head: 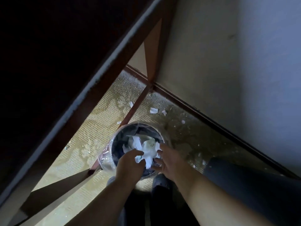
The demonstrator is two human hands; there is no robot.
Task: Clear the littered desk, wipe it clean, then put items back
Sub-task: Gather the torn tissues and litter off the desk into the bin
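A round dark waste bin [119,136] lined with a clear plastic bag stands on the floor beside the desk leg. White paper scraps [138,143] lie inside it. Both my hands hover over the bin's near side. My left hand [127,165] has curled fingers and thumb around the edge of a bright wad of paper scraps [149,158]. My right hand [167,161] has its fingers spread and touches the same wad from the right. The dark desk top [48,54] fills the upper left, seen from its side edge.
Brown wooden desk legs and crossbars [135,105] run beside the bin. Small paper bits [153,110] litter the stained beige carpet near the baseboard. A pale wall [228,62] rises on the right. My dark trouser leg [244,185] and shoe [161,181] are close to the bin.
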